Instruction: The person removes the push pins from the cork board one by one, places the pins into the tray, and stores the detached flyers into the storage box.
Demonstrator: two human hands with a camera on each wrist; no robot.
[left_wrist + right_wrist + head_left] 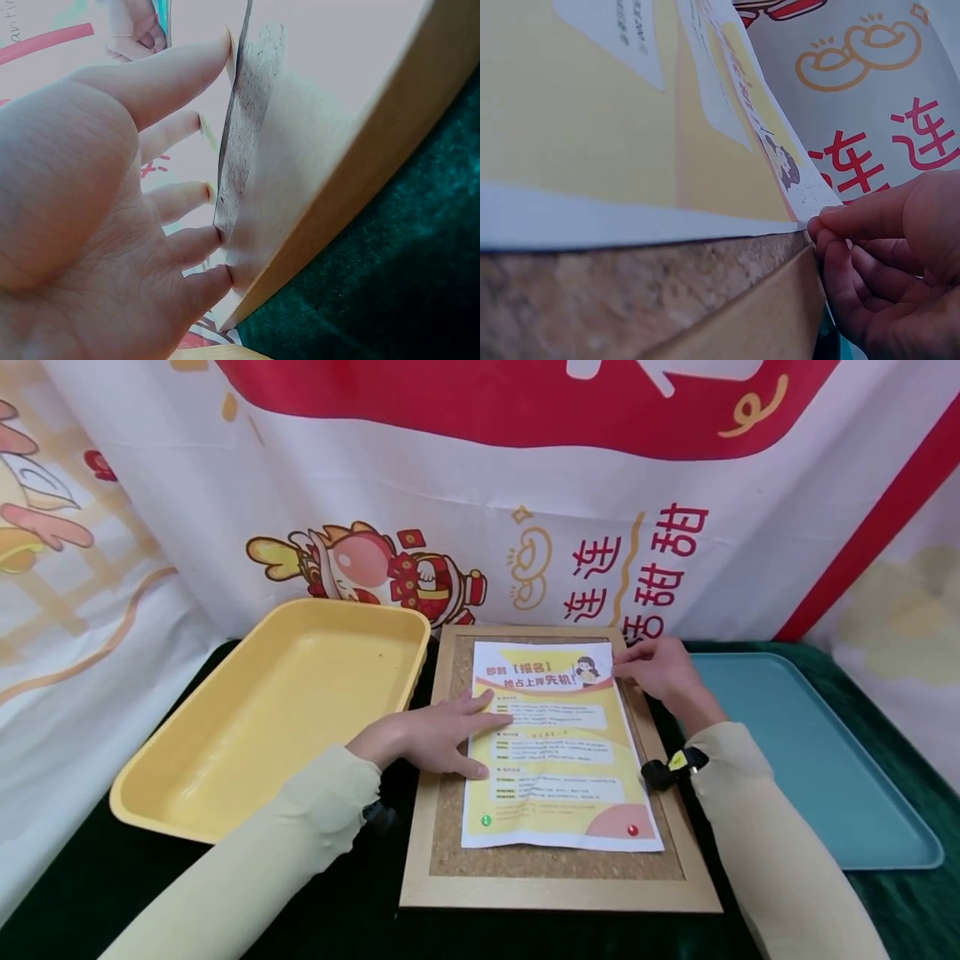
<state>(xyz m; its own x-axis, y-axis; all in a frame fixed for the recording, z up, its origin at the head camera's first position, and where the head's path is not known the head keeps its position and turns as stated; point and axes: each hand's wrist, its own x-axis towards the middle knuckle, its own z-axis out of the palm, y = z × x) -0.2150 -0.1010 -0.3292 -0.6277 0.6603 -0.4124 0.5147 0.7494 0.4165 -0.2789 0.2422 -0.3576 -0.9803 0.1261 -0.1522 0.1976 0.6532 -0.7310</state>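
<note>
A yellow and white printed poster (pixel 555 743) lies on a wood-framed cork board (pixel 525 865). Its lower corners carry a green push pin (pixel 486 820) and a red push pin (pixel 633 830). My left hand (pixel 442 732) rests with spread fingers across the poster's left edge; the left wrist view shows its palm and extended fingers (pixel 172 67). At the poster's upper right corner, my right hand (pixel 660 675) pinches the paper's edge between thumb and forefinger, seen closely in the right wrist view with the right hand (pixel 892 262). Whether anything else sits between those fingertips is hidden.
A yellow tray (pixel 277 693) stands to the left of the board, its right rim near the frame. On the right lies a blue tray (pixel 810 768), partly behind my right arm. Dark green cloth (pixel 330 910) covers the table, and a printed curtain (pixel 450 477) hangs behind.
</note>
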